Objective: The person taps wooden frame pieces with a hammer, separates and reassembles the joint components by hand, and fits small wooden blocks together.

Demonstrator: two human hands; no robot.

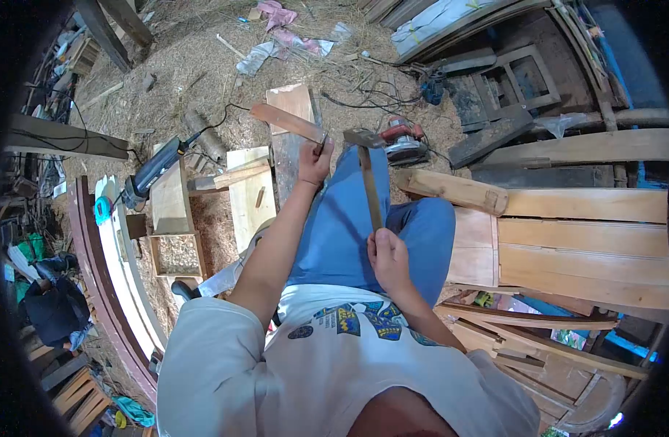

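Observation:
My right hand (389, 261) is closed round the lower end of a hammer's wooden handle. The hammer (368, 178) points away from me over my blue trousers, its dark metal head at the far end. My left hand (315, 162) is closed near the end of a chisel (290, 124) with a reddish-brown wooden handle that reaches up and to the left. Under the chisel lies a long wooden board (285, 153). The chisel's blade is mostly hidden by my fingers. The hammer head is to the right of my left hand, not touching it.
A red power tool (402, 138) sits beyond my knees. At the left, a corded grinder (156, 171) rests by a wooden frame (178, 256). A thick wood block (454, 191) lies across the panels (582, 244) at the right. Cables and shavings cover the ground.

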